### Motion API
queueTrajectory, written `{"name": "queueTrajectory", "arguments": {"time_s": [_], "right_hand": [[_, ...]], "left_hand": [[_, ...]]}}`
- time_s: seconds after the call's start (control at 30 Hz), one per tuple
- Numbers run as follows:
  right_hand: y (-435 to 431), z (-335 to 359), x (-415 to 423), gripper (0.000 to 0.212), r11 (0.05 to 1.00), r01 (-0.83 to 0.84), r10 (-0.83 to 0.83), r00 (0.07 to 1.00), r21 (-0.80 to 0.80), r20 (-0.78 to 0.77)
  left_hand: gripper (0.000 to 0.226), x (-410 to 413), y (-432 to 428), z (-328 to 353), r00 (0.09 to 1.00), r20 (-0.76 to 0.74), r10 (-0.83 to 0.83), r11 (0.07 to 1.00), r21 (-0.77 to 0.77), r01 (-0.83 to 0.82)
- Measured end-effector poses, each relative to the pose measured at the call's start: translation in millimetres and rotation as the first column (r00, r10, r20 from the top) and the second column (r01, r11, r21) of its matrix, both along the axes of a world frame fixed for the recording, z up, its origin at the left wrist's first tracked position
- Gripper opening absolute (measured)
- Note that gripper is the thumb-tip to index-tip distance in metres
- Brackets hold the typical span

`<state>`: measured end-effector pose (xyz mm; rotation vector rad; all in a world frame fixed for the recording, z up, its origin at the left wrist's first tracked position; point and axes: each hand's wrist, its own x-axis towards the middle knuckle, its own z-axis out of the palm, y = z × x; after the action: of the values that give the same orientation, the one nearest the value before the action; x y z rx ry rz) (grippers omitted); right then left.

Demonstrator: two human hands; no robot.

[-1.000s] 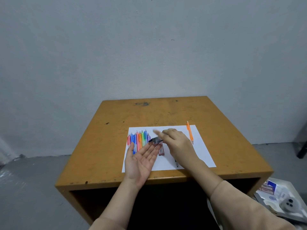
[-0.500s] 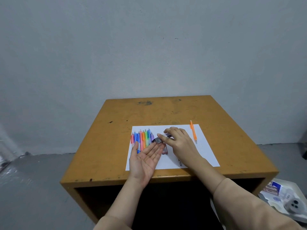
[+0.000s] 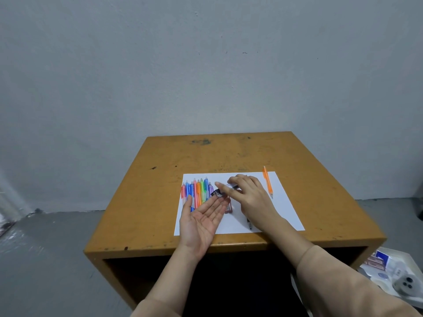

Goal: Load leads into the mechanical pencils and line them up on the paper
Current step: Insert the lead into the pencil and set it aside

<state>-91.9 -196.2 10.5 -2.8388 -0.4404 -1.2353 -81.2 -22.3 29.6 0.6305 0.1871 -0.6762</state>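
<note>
The left hand (image 3: 202,223) lay palm-up, fingers straight; the right hand (image 3: 250,196) pinched a blurred lead case (image 3: 218,192), hiding most of a dark pencil (image 3: 249,224).

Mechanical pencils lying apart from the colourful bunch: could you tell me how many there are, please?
2. An orange pencil lies near the paper's far right corner; a dark pencil pokes out beside the right hand, whose clear item might be another.
</note>
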Motion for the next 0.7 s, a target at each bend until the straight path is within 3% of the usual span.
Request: {"name": "queueTrajectory", "arguments": {"time_s": [0.2,0.3,0.4,0.7], "right_hand": [[-0.5,-1.6,0.0,0.047,1.0,-0.012,0.012,1.0,0.013,-0.007],[-0.6,-2.6,0.7,0.059,0.999,0.002,-0.002,1.0,0.038,0.001],[-3.6,-4.1,0.3,0.049,1.0,0.004,-0.004,1.0,0.004,0.0],[-5.1,-4.5,1.7,0.046,1.0,-0.003,0.003,1.0,-0.023,0.014]], "left_hand": [[0.072,0.9,0.7,-2.0,1.0,0.008,-0.009,1.0,-0.012,0.009],[0.072,1.6,0.3,-2.9,1.0,0.018,-0.009,1.0,-0.009,0.009],[0.072,1.8,-0.2,-3.3,1.0,0.012,0.003,1.0,-0.007,-0.003],[0.071,1.6,-1.2,-3.3,1.0,0.004,0.007,1.0,-0.01,-0.007]]}}
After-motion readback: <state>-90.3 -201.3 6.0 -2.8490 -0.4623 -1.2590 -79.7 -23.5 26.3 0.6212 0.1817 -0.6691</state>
